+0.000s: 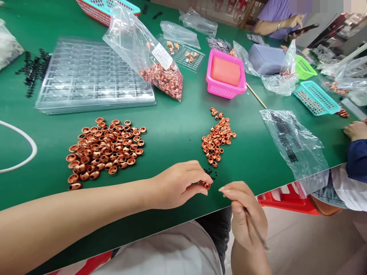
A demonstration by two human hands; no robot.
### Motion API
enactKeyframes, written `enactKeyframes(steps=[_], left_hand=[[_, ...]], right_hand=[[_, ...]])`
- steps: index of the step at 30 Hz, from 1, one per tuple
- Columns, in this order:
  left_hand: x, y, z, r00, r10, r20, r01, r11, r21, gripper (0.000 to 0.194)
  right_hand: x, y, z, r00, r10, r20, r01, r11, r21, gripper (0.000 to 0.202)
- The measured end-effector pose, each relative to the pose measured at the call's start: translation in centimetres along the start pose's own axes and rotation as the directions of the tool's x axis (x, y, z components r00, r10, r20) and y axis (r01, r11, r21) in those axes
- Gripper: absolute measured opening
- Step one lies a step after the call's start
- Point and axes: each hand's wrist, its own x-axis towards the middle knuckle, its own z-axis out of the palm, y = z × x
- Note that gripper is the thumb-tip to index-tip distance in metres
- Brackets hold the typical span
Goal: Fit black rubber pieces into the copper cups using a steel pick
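Between the thumb and fingers of my left hand is one small copper-coloured cup-shaped piece with a dark hole. My right hand, just right of it, closes around a thin stick-like tool; most of its length is hidden by the fingers, so its kind does not show. Tiny black bits lie beside my left fingertips. Beyond them spreads a pile of small copper-coloured cups. Above my left forearm lies a larger pile of bigger copper-coloured cups with holes.
Clear plastic trays are stacked at the back left, with a bag of copper pieces against them. A pink basket holds an orange-red block. A flat plastic bag lies right. Another person's hand rests at the right edge.
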Motion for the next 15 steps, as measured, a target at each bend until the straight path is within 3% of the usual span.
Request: enactKeyframes(steps=[3, 5, 9, 15], left_hand=[[-0.17, 0.25, 0.08, 0.999, 0.039, 0.004, -0.039, 0.999, 0.003, 0.012], [-0.29, 0.35, 0.16, 0.998, 0.064, 0.018, -0.064, 0.998, 0.004, 0.012], [-0.59, 0.47, 0.35, 0.992, 0.119, 0.032, -0.12, 0.992, 0.033, 0.011], [-0.92, 0.53, 0.54, 0.99, 0.123, 0.068, -0.128, 0.989, 0.071, 0.013]], right_hand=[[0.09, -0.02, -0.62, 0.976, -0.102, 0.193, 0.137, 0.974, -0.178, 0.033], [0.14, 0.13, -0.73, 0.958, -0.153, 0.243, 0.215, 0.943, -0.253, 0.038], [0.04, 0.35, -0.75, 0.914, -0.228, 0.336, 0.338, 0.886, -0.317, 0.029], [-0.27, 0.43, -1.09, 0.87, -0.266, 0.416, 0.422, 0.836, -0.349, 0.03]])
